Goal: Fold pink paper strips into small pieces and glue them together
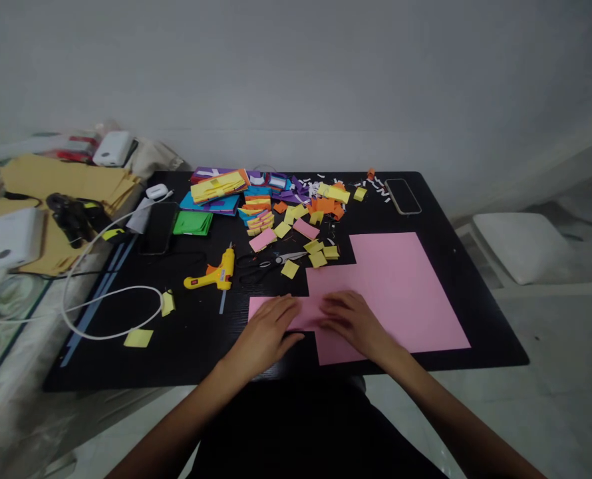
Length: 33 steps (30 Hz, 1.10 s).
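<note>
A narrow pink paper strip (308,313) lies across the front of the black table. My left hand (266,332) rests flat over the strip's left part, fingers extended and thumb apart. On its right part my right hand (356,322) touches the paper with fingers spread and slightly bent. The strip overlaps a pink paper sheet (336,349), and a larger pink sheet (406,293) spreads to the right. Just beyond the hands are scissors (276,259) and small yellow paper squares (290,269). Both palms are hidden from view.
A yellow glue gun (219,271) stands left of the scissors. Folded coloured papers (219,187) and white scraps line the back. A phone (402,196) lies back right; a white cable (141,289) loops at left. A white stool (520,246) is beyond the right edge.
</note>
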{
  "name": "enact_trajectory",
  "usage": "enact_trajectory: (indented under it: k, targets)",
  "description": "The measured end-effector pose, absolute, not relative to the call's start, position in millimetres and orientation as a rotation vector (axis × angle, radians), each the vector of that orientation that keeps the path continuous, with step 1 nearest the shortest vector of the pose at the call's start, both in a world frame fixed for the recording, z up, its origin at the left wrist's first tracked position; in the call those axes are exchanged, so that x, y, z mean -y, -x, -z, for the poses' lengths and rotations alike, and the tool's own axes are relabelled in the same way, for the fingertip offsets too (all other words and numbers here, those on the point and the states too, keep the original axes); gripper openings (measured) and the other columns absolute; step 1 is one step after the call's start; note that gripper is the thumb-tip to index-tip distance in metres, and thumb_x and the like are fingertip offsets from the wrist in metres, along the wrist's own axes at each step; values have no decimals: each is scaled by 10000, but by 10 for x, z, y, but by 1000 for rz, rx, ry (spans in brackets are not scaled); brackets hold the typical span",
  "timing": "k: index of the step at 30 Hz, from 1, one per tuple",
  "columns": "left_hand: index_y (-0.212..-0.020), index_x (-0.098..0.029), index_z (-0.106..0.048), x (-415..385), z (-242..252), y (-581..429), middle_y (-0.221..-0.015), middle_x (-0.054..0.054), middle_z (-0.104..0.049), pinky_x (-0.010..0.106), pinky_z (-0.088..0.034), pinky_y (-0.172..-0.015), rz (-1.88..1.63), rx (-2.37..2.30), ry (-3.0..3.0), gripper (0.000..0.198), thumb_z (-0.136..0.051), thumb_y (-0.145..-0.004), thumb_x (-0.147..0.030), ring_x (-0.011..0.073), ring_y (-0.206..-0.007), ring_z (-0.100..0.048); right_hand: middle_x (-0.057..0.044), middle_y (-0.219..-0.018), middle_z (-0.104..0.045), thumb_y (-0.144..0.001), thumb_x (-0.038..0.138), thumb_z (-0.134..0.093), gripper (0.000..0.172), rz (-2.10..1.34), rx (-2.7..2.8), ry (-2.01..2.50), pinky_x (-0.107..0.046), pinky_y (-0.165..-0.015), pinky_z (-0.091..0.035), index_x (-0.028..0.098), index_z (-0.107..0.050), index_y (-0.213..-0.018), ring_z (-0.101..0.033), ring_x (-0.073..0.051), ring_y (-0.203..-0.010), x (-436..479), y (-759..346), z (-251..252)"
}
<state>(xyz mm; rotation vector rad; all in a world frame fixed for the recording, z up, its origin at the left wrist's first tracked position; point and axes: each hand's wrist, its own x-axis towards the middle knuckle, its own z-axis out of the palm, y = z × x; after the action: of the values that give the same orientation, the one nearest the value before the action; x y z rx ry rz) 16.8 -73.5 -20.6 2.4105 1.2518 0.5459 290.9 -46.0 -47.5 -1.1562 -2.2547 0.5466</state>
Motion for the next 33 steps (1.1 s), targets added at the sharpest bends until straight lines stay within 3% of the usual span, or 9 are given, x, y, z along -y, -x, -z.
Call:
enact_trajectory:
  k: [5,9,13,15,19,23,27,33]
  targets:
    - [-1398,-166,-626,659,154,-307,-1388,171,-718,533,-589,-1074,-537,-1247,-2405,424,-690,-1016,-339,328,-1280,-697,-76,-1075,-782,-1050,352,-665,165,-616,2199,1154,-488,-928,-624,277,-812,-1059,-722,-263,-1035,405,-2863,352]
    - [-1360,-176,-658,601,78,-291,-1232,145,-781,476,-620,-931,-541,-1328,-2305,321,-534,-1069,-230,298,-1074,-763,-91,-1206,-764,-1019,426,-688,192,-735,1975,1274,-507,-1005,-625,280,-787,-1094,-728,-282,-1135,346,-2803,152]
    - [-1183,-199,-707,519,-96,-194,-1035,72,-803,337,-574,-825,-694,-1393,-1928,263,-477,-1090,-284,218,-893,-761,-125,-1332,-736,-881,496,-819,499,-1123,1589,1312,-493,-989,-633,262,-687,-1301,-751,-281,-1123,288,-2725,12]
    - [-1114,-197,-708,484,-182,-143,-906,36,-768,295,-521,-734,-726,-1396,-1746,251,-502,-1074,-335,187,-774,-706,-125,-1310,-756,-829,474,-853,557,-1335,1450,1287,-476,-965,-633,253,-676,-1309,-758,-280,-1110,275,-2677,-39]
    - [-969,-186,-675,463,-238,-68,-802,4,-671,254,-431,-628,-789,-1307,-1404,279,-599,-1007,-452,158,-692,-588,-77,-1110,-810,-832,432,-833,371,-1504,1281,1335,-437,-917,-613,224,-763,-1131,-752,-267,-1021,265,-2584,-139]
    - [-969,-194,-642,482,-190,-35,-861,9,-687,264,-480,-658,-711,-1098,-1090,315,-703,-930,-500,168,-731,-621,-33,-940,-793,-796,461,-857,300,-1546,1130,1333,-383,-858,-586,208,-797,-946,-713,-236,-911,207,-2516,-220]
    - [-1125,-193,-674,476,-174,-58,-1073,77,-757,320,-552,-752,-754,-1100,-1003,384,-762,-893,-486,233,-911,-700,-46,-972,-796,-760,473,-890,326,-1705,1108,1241,-388,-864,-577,214,-815,-943,-705,-236,-936,122,-2451,-293]
    - [-1165,-201,-693,463,-142,-14,-1090,73,-778,301,-566,-762,-843,-1037,-815,410,-811,-882,-474,209,-872,-728,-52,-1023,-788,-705,431,-932,358,-1736,1024,1240,-402,-927,-552,215,-813,-964,-703,-222,-947,83,-2375,-327]
